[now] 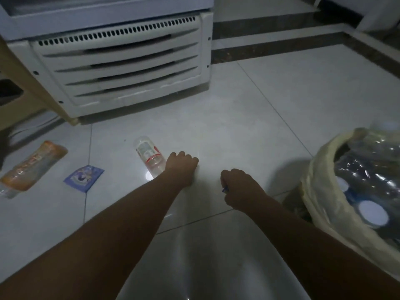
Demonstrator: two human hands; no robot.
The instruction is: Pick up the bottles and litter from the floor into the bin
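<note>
- Head camera, looking down at a dim, glossy tiled floor (270,109); this is the only view.
- Your left hand (180,167) reaches forward, fingers curled, against the near end of a clear bottle (149,158). Whether it grips the bottle or only touches it cannot be told.
- Your right hand (240,187) is curled round a small blue scrap (225,189), of which only a tip shows.
- The clear bottle lies on its side, centre-left, with a red-and-white label. It looks empty, so probably light, thin-walled and prone to roll or dent. A wrap round the labelled middle should hold best.
- An orange bottle (32,165) lies on its side at far left, well apart from both hands. It is likely just as light; take it round the body.
- A blue wrapper (84,178) lies flat between the two bottles. It is thin and limp, so pinch up an edge or corner.
- The bin (320,187) stands at right, near your right hand, lined with a pale bag and already heaped with clear bottles.
- A white cooler (125,66) with a slatted grille stands behind.
</note>
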